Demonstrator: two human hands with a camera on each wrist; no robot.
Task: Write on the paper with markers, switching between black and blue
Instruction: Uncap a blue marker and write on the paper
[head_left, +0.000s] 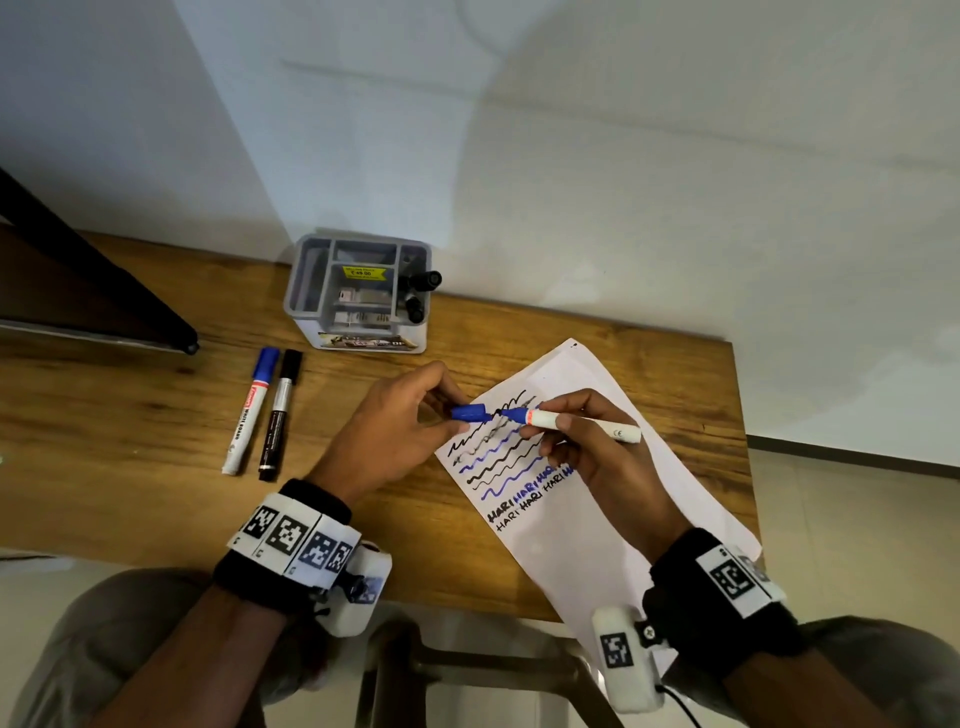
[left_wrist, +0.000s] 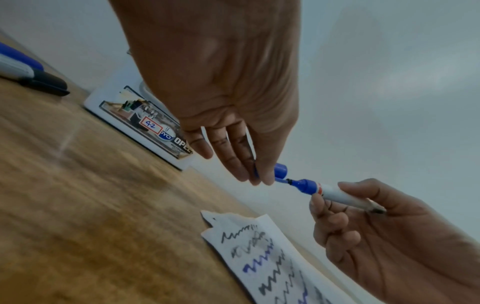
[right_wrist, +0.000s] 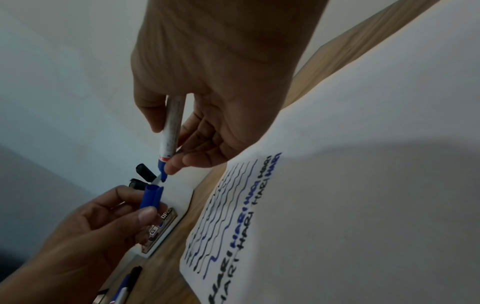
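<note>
the right hand (head_left: 587, 447) grips an uncapped blue whiteboard marker (head_left: 576, 422) by its white barrel, tip toward the left hand (head_left: 395, 426), whose thumb and fingers pinch the blue cap (head_left: 470, 412) just off the tip, above the paper (head_left: 597, 499). the sheet lies on the wooden table (head_left: 130, 415), bearing black and blue wavy lines and "hari" lettering. a capped blue marker (head_left: 248, 410) and a capped black marker (head_left: 280, 413) lie side by side left of the hands, near a grey desk organiser (head_left: 358, 291) holding two black-capped pens

Black wristbands (head_left: 291, 582) with white tags of black-and-white squares; small white camera blocks (head_left: 626, 660) beside the wristbands; grey trousers (head_left: 78, 649) below.
</note>
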